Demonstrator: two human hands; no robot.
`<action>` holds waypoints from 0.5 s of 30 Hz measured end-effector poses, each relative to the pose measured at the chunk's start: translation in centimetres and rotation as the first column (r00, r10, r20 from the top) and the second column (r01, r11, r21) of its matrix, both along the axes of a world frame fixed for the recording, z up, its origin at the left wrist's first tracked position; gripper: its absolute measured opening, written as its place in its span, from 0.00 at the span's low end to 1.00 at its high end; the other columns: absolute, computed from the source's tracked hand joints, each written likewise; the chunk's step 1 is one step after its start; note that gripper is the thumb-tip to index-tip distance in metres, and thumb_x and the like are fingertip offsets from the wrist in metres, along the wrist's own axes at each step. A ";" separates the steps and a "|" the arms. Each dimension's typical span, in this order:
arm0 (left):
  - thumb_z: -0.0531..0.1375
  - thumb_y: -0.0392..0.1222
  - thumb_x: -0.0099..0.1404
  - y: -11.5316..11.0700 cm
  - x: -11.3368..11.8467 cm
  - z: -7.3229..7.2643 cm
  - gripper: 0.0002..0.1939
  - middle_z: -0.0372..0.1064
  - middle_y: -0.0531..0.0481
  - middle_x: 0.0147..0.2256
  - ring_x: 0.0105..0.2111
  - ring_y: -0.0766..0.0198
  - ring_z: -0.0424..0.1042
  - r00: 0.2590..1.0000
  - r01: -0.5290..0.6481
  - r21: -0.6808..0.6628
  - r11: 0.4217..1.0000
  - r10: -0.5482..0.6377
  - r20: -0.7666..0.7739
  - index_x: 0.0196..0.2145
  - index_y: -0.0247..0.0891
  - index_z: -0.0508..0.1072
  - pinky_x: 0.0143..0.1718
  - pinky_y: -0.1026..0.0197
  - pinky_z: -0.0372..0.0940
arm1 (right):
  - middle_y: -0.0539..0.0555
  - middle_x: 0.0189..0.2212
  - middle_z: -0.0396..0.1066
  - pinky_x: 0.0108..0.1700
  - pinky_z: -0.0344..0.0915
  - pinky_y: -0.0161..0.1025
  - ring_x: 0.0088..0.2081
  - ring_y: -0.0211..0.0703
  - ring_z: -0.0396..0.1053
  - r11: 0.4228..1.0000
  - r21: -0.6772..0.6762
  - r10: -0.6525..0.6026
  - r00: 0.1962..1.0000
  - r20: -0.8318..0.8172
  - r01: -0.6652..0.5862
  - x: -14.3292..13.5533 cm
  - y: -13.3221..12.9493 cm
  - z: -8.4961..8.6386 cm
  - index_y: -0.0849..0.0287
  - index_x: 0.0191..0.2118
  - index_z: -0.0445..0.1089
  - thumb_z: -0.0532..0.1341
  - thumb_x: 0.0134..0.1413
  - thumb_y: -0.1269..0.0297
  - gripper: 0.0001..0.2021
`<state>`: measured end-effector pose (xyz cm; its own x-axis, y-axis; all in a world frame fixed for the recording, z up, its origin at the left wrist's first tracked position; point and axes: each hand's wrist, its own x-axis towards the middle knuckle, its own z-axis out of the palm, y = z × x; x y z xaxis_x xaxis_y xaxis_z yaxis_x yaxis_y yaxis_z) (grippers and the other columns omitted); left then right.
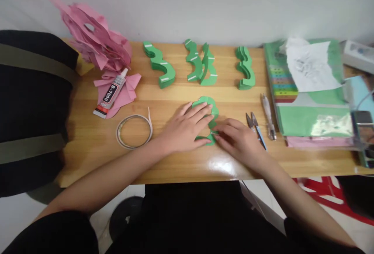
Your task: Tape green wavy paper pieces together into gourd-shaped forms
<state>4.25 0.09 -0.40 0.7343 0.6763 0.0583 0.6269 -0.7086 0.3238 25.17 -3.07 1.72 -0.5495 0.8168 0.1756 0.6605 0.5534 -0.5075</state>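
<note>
A scalloped green paper cutout (pixel 214 110) lies on the wooden table, partly hidden beneath my hands. My left hand (pixel 187 129) rests flat across it with the fingers spread, pressing it down. At the cutout's lower right edge, my right hand (pixel 238 139) has its thumb and fingertips pinched together, by a short white strip. Behind are more wavy green paper pieces: a stack (pixel 163 67) at left, two groups (pixel 194 61) side by side in the middle, and another stack (pixel 245 69) at right. Several carry white strips.
Left of my hands lie a tape roll (pixel 118 133), a B-7000 glue tube (pixel 110 94) and crumpled pink paper (pixel 99 39). Snips (pixel 258 131), a pen (pixel 267 115) and a green folder (pixel 309 119) are at right. A phone-like device (pixel 364 129) sits at the far right.
</note>
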 end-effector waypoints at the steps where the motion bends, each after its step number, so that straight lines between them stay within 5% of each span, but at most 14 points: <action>1: 0.55 0.58 0.67 0.0 0.0 0.0 0.32 0.51 0.42 0.66 0.67 0.55 0.49 1.000 0.001 0.005 1.000 -0.001 0.004 0.61 0.35 0.62 0.66 0.47 0.41 | 0.58 0.33 0.72 0.36 0.71 0.41 0.35 0.45 0.72 1.000 0.027 -0.009 1.000 -0.012 0.009 -0.1 -0.3 -0.5 0.61 0.41 0.71 0.59 0.58 0.69 0.06; 6: 0.56 0.57 0.66 0.0 0.1 0.0 0.32 0.51 0.43 0.66 0.67 0.55 0.49 1.000 0.004 0.003 1.000 -0.004 0.006 0.61 0.35 0.62 0.66 0.47 0.41 | 0.57 0.34 0.71 0.37 0.70 0.43 0.36 0.45 0.70 0.995 0.099 -0.002 0.999 -0.040 0.006 0.5 -0.5 -1.3 0.58 0.43 0.70 0.61 0.57 0.69 0.08; 11: 0.56 0.58 0.66 0.0 0.0 0.1 0.32 0.51 0.42 0.66 0.67 0.55 0.49 1.000 0.001 -0.005 1.000 -0.001 0.012 0.60 0.35 0.63 0.66 0.47 0.41 | 0.55 0.33 0.70 0.37 0.69 0.42 0.35 0.43 0.69 0.998 0.058 0.011 0.994 -0.109 -0.005 0.6 -0.4 -1.3 0.57 0.38 0.68 0.62 0.56 0.71 0.05; 15: 0.56 0.57 0.66 0.0 0.1 0.1 0.31 0.53 0.41 0.65 0.66 0.54 0.50 0.999 0.002 -0.008 1.000 -0.002 0.034 0.60 0.34 0.63 0.66 0.48 0.41 | 0.56 0.34 0.70 0.37 0.69 0.43 0.35 0.45 0.70 1.000 0.031 0.001 0.995 -0.104 0.002 0.7 -0.4 -1.4 0.57 0.43 0.69 0.62 0.55 0.70 0.09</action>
<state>4.32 0.10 -0.34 0.7334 0.6753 0.0777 0.6139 -0.7071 0.3509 25.89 -3.48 0.36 -0.5266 0.8105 0.2566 0.6053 0.5694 -0.5563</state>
